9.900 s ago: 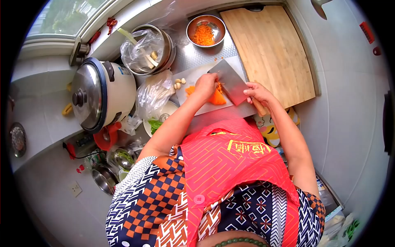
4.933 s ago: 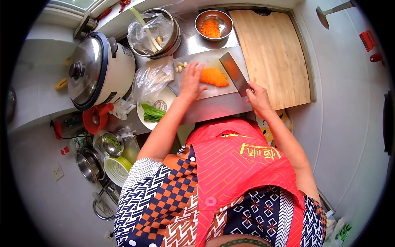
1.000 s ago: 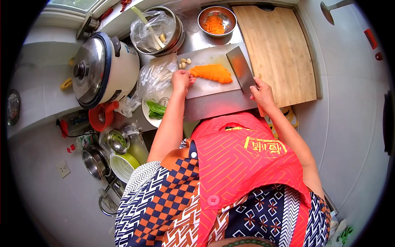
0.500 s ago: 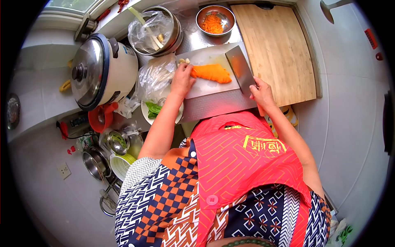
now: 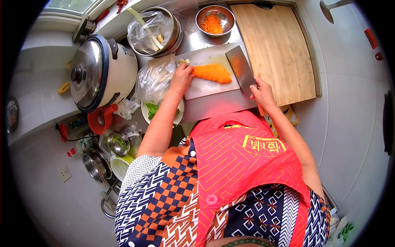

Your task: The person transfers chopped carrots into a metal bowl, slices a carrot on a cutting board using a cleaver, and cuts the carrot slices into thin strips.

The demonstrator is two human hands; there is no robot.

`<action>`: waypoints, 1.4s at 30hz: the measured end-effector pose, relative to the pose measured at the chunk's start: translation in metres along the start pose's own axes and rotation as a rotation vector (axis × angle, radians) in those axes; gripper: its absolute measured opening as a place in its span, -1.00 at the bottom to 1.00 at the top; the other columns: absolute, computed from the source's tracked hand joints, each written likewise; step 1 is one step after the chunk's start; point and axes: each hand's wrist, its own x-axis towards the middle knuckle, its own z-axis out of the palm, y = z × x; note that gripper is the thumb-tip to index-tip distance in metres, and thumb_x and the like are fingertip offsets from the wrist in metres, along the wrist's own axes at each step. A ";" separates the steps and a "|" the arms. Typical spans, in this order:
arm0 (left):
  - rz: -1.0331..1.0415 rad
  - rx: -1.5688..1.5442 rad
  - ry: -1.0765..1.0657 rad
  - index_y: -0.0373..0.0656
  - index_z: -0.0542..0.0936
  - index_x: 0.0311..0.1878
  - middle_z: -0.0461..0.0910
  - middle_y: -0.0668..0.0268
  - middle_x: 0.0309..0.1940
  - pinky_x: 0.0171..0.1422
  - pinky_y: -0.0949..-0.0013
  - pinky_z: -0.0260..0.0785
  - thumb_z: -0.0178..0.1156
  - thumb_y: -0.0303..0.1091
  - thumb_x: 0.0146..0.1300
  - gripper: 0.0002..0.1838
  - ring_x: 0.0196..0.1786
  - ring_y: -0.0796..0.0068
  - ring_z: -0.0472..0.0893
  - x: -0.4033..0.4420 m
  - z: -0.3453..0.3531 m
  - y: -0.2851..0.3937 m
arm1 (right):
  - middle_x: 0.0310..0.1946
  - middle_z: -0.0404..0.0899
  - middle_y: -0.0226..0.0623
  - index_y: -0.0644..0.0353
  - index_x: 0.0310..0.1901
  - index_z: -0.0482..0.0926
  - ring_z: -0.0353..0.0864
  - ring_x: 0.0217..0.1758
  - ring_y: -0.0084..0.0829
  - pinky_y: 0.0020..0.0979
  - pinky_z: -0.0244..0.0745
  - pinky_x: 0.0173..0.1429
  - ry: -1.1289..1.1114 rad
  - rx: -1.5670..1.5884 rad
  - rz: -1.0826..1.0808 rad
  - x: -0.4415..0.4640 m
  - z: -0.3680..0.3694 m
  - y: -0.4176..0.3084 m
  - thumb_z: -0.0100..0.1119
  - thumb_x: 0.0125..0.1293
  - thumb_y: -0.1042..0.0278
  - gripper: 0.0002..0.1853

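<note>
Head view: the carrot point(image 5: 212, 73) is lying on the board point(image 5: 205, 88), right of the left hand point(image 5: 182, 77), its long axis running roughly left-right toward the cleaver point(image 5: 242, 69). Left fingers are touching its left end, so that hand's nearer; can't tell if they're pinching. Right hand point(image 5: 263, 95) is gripping the cleaver handle, blade sitting just beside the right end

Lidded cooker point(image 5: 103, 74) near a window point(image 5: 73, 5), wall socket point(image 5: 64, 173) well apart.
</note>
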 end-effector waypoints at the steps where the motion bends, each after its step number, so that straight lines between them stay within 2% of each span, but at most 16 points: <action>1: 0.005 0.004 -0.016 -0.17 0.58 -0.08 0.53 0.12 -0.11 0.03 0.23 0.45 0.34 -0.50 -0.04 -0.63 -0.06 0.07 0.55 0.001 -0.001 -0.001 | -0.52 0.61 -0.23 0.38 0.17 0.44 0.60 -0.62 -0.51 -0.45 0.52 -0.46 0.000 -0.005 0.002 0.000 0.000 0.000 0.09 0.20 0.45 -0.53; 4: -0.017 0.021 -0.101 -0.17 0.57 -0.06 0.53 0.12 -0.09 0.03 0.22 0.45 0.35 -0.49 -0.04 -0.61 -0.06 0.07 0.55 0.005 -0.004 -0.002 | -0.51 0.62 -0.22 0.38 0.17 0.45 0.61 -0.61 -0.50 -0.45 0.53 -0.44 0.004 -0.024 -0.003 -0.001 0.000 0.001 0.09 0.20 0.45 -0.53; 7: -0.002 0.061 -0.053 -0.14 0.57 0.00 0.53 0.14 -0.03 0.12 0.21 0.42 0.29 -0.48 0.02 -0.61 0.03 0.08 0.54 0.006 -0.010 0.009 | -0.51 0.63 -0.20 0.37 0.16 0.46 0.62 -0.60 -0.48 -0.44 0.54 -0.43 0.015 -0.034 -0.012 -0.001 0.002 0.003 0.09 0.20 0.45 -0.54; 10: 0.321 0.070 0.078 -0.09 0.56 0.06 0.52 0.17 0.06 0.24 0.20 0.37 0.19 -0.50 0.08 -0.59 0.15 0.09 0.49 0.013 0.003 0.017 | -0.50 0.63 -0.15 0.34 0.14 0.47 0.63 -0.60 -0.46 -0.43 0.54 -0.42 0.011 -0.043 -0.020 -0.006 0.001 -0.009 0.08 0.20 0.45 -0.57; 11: 0.377 0.091 0.033 -0.07 0.57 0.07 0.51 0.18 0.11 0.30 0.19 0.32 0.11 -0.51 0.11 -0.59 0.23 0.12 0.45 0.013 0.015 0.014 | -0.50 0.63 -0.14 0.33 0.13 0.48 0.63 -0.60 -0.45 -0.43 0.54 -0.42 0.005 -0.047 -0.025 -0.008 0.002 -0.014 0.08 0.20 0.45 -0.57; 14: 0.447 -0.028 0.020 -0.09 0.59 0.01 0.53 0.19 0.09 0.31 0.18 0.32 0.09 -0.53 0.09 -0.63 0.22 0.13 0.46 0.015 0.033 0.027 | -0.49 0.63 -0.08 0.31 0.11 0.49 0.63 -0.60 -0.44 -0.41 0.54 -0.41 0.025 -0.105 -0.048 -0.010 0.008 -0.014 0.08 0.21 0.47 -0.60; 15: 0.471 -0.084 0.026 -0.12 0.61 -0.08 0.56 0.22 0.02 0.27 0.19 0.34 0.10 -0.51 0.08 -0.70 0.16 0.16 0.50 0.017 0.037 0.033 | -0.42 0.64 0.02 0.30 0.11 0.49 0.69 -0.46 -0.26 -0.33 0.57 -0.29 0.007 -0.146 -0.026 -0.013 0.008 -0.022 0.09 0.20 0.46 -0.59; 18: 0.549 -0.096 0.050 -0.13 0.61 -0.15 0.58 0.26 -0.03 0.22 0.21 0.37 0.13 -0.48 0.06 -0.75 0.09 0.19 0.53 0.022 0.051 0.042 | -0.31 0.63 0.10 0.29 0.11 0.49 0.67 -0.25 -0.04 -0.23 0.56 -0.12 0.025 -0.258 -0.171 -0.011 0.015 -0.016 0.12 0.20 0.43 -0.59; 19: 0.568 -0.110 0.066 -0.12 0.61 -0.17 0.58 0.28 -0.06 0.18 0.22 0.38 0.17 -0.46 0.04 -0.76 0.06 0.20 0.54 0.025 0.054 0.044 | -0.38 0.62 0.03 0.29 0.12 0.48 0.64 -0.36 -0.17 -0.28 0.55 -0.21 -0.013 -0.280 -0.179 -0.011 0.016 -0.019 0.10 0.21 0.46 -0.59; 21: 0.537 -0.131 0.056 -0.13 0.61 -0.17 0.59 0.27 -0.07 0.18 0.22 0.38 0.18 -0.46 0.03 -0.76 0.06 0.19 0.54 0.026 0.058 0.044 | -0.51 0.60 -0.12 0.30 0.15 0.45 0.57 -0.59 -0.43 -0.37 0.54 -0.40 -0.083 -0.327 -0.186 -0.012 0.017 -0.027 0.06 0.23 0.51 -0.59; 24: 0.517 -0.168 0.084 -0.13 0.62 -0.19 0.60 0.27 -0.10 0.17 0.22 0.39 0.20 -0.47 0.02 -0.77 0.04 0.19 0.55 0.024 0.064 0.044 | -0.50 0.60 -0.07 0.29 0.16 0.44 0.58 -0.58 -0.37 -0.30 0.55 -0.36 -0.136 -0.432 -0.175 -0.004 0.024 -0.019 0.00 0.25 0.54 -0.59; 26: 0.509 -0.189 0.116 -0.13 0.62 -0.20 0.60 0.27 -0.12 0.15 0.22 0.40 0.20 -0.47 0.02 -0.78 0.03 0.19 0.56 0.023 0.066 0.044 | -0.33 0.59 0.11 0.30 0.13 0.47 0.59 -0.29 -0.06 -0.16 0.52 -0.11 -0.135 -0.441 -0.162 -0.002 0.027 -0.017 -0.03 0.17 0.56 -0.57; 28: 0.505 -0.209 0.144 -0.15 0.62 -0.21 0.61 0.26 -0.13 0.14 0.21 0.40 0.20 -0.47 0.02 -0.79 0.01 0.19 0.57 0.023 0.070 0.043 | -0.24 0.59 0.19 0.32 0.12 0.48 0.59 -0.14 0.10 -0.09 0.51 0.02 -0.146 -0.463 -0.152 -0.006 0.028 -0.026 -0.05 0.14 0.57 -0.55; 36: 0.460 -0.203 0.170 -0.14 0.64 -0.19 0.61 0.29 -0.10 0.16 0.24 0.40 0.13 -0.45 0.03 -0.75 0.06 0.26 0.55 0.020 0.078 0.040 | -0.16 0.57 0.18 0.37 0.10 0.48 0.57 -0.09 0.10 -0.11 0.50 0.01 -0.102 -0.544 -0.334 -0.035 0.029 -0.047 -0.11 0.18 0.64 -0.59; 39: 0.460 -0.204 0.199 -0.14 0.65 -0.17 0.61 0.31 -0.10 0.15 0.24 0.40 0.12 -0.46 0.04 -0.74 0.08 0.28 0.54 0.021 0.080 0.038 | -0.12 0.54 0.21 0.37 0.17 0.42 0.55 -0.05 0.11 -0.13 0.47 0.06 -0.183 -0.568 -0.310 -0.038 0.029 -0.051 -0.15 0.21 0.65 -0.55; 42: 0.458 -0.207 0.214 -0.14 0.65 -0.17 0.60 0.31 -0.08 0.16 0.24 0.40 0.12 -0.46 0.05 -0.74 0.10 0.29 0.53 0.021 0.081 0.039 | -0.11 0.57 0.16 0.37 0.11 0.46 0.57 -0.09 0.09 -0.10 0.51 0.01 -0.134 -0.597 -0.358 -0.038 0.033 -0.049 -0.12 0.21 0.62 -0.60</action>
